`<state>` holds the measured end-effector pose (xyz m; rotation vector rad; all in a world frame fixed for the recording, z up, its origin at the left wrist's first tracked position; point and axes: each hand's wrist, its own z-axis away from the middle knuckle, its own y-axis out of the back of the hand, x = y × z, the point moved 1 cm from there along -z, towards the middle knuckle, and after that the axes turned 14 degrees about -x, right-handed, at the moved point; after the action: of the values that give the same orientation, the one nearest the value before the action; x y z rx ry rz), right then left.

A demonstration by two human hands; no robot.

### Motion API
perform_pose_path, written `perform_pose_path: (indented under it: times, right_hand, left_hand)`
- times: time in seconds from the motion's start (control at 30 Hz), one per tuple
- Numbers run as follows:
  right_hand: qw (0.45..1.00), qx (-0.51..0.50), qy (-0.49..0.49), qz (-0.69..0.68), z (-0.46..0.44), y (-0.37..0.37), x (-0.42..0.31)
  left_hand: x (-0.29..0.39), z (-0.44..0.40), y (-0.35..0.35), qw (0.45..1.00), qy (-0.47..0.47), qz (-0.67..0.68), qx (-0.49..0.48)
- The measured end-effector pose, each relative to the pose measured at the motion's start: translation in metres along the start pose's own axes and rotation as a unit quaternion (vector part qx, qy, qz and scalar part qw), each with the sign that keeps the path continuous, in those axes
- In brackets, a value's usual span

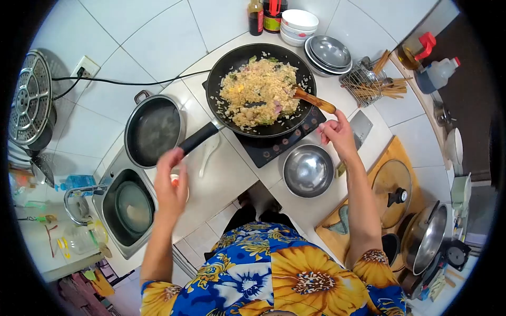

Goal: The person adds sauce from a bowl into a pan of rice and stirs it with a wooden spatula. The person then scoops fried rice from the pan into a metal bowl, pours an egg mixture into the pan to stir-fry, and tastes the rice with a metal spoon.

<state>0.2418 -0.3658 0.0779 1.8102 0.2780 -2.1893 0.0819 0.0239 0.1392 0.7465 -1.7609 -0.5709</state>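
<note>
A black frying pan [211, 79] of fried rice [258, 95] sits on an induction cooker [271, 150]. My left hand [171, 184] is slightly blurred at the end of the pan's black handle [197, 138], fingers apart and not wrapped round it. A wooden spatula [316, 100] rests with its head in the rice and its handle over the pan's right rim. At the tip of that handle is my right hand [338, 134], index finger stretched out beside it, the other fingers loosely bent. A metal bowl [308, 171] stands just below this hand.
Left are an empty dark pan [154, 130], a white spoon [209, 155] and a sink [129, 208]. Stacked bowls [299, 23], metal plates [330, 51] and a chopstick basket [363, 84] stand behind. At right, a cleaver [360, 126] lies near a wooden board [392, 152] with a glass lid [391, 184].
</note>
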Motion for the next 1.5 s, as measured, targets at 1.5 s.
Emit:
perform_pose_path:
  times: [1.5]
  right_hand:
    - [0.991, -0.109, -0.051, 0.056, -0.044, -0.110, -0.077]
  left_hand:
    - [-0.052, -0.073, -0.074, 0.589, 0.379, 0.560, -0.443]
